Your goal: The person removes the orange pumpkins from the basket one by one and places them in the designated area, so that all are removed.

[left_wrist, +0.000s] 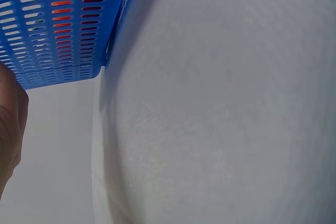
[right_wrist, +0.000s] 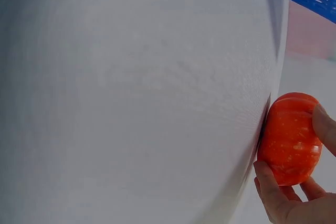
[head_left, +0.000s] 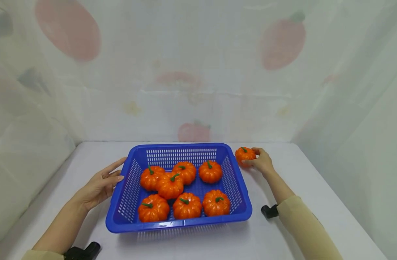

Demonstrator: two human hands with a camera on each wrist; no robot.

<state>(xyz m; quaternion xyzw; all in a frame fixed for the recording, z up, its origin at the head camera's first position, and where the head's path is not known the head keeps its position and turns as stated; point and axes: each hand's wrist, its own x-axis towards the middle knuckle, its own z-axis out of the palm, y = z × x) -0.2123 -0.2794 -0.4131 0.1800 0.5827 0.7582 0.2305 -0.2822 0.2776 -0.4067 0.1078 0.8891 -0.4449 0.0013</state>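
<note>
Orange pumpkins, seven, already lie in the blue basket (head_left: 237,187). The right hand (head_left: 263,162) grips an eighth pumpkin (head_left: 245,155) on the table just right of its far corner; the left hand (head_left: 101,184), fingers straight, steadies the left wall.

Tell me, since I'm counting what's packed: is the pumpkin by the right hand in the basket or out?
Out. The pumpkin sits on the table beside the blue basket, gripped by the right hand.
</note>
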